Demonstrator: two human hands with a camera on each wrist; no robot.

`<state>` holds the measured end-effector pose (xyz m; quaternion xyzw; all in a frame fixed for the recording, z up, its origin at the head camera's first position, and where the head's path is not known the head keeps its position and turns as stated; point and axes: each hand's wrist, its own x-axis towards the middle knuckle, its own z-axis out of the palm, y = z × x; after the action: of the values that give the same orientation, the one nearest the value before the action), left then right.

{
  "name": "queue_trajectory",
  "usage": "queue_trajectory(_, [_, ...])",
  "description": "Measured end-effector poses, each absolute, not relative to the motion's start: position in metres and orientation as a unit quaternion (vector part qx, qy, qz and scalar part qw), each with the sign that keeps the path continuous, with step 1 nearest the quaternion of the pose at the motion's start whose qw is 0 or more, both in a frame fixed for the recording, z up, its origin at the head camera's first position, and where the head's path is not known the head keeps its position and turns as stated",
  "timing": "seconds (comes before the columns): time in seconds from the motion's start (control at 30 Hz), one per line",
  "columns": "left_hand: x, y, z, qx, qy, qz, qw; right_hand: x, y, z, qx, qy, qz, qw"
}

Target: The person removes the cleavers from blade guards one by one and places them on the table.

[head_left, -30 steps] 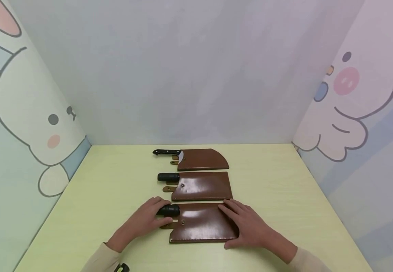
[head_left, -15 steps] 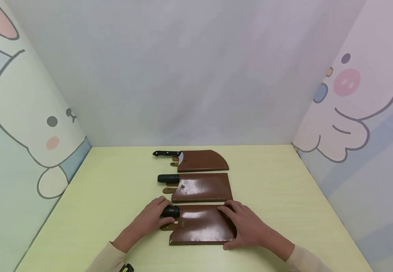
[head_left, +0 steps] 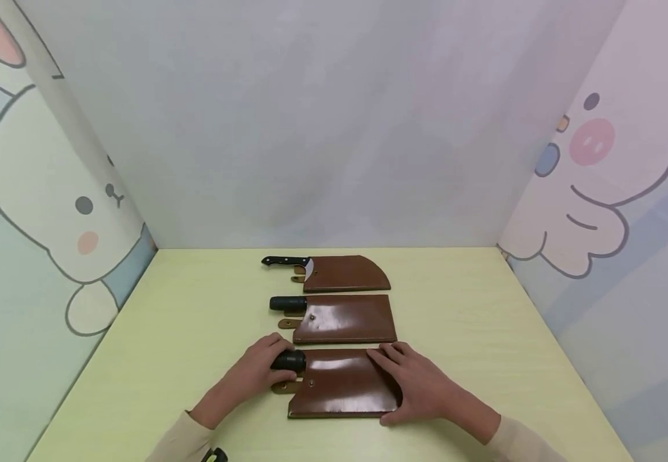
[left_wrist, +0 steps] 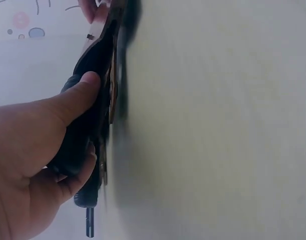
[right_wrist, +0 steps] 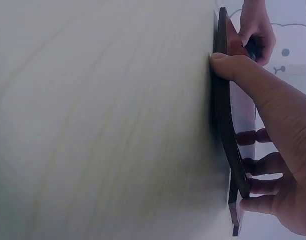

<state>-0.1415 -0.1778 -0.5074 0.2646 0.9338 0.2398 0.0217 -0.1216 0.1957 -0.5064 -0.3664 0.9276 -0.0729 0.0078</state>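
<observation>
The left hand (head_left: 255, 372) is gripping a rounded black handle (head_left: 291, 360) — the right hand (head_left: 419, 385), thumb and fingers spread, is clasping the opposite end of the nearest glossy brown leather-like sheath (head_left: 339, 384), which is lying on the pale yellow table (head_left: 472, 327).

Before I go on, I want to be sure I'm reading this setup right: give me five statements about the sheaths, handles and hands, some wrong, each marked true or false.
1. The left hand grips the nearest handle. True.
2. The middle sheath lies between the nearest sheath and the farthest sheath. True.
3. Both hands are holding the middle sheath. False: the right hand holds the right end of the nearest sheath, and the left hand is on the nearest handle.
4. Every handle points right in the head view. False: all three point left, the farthest handle included.
5. The farthest sheath has a curved right end. True.
</observation>
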Motion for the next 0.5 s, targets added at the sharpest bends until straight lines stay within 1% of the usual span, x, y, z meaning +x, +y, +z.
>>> queue_trajectory(0.13, [-0.144,-0.178,-0.496,0.285,0.926,0.247,0.001,-0.123,0.198,-0.497,-0.364,0.928,-0.076,-0.003])
queue_trajectory(0.3, [-0.146,-0.179,-0.484,0.290,0.925,0.245,-0.030,-0.124,0.198,-0.481,-0.364,0.928,-0.084,-0.017])
queue_trajectory(0.5, [-0.145,-0.182,-0.483,0.320,0.909,0.248,-0.095,-0.123,0.198,-0.474,-0.364,0.927,-0.090,-0.024])
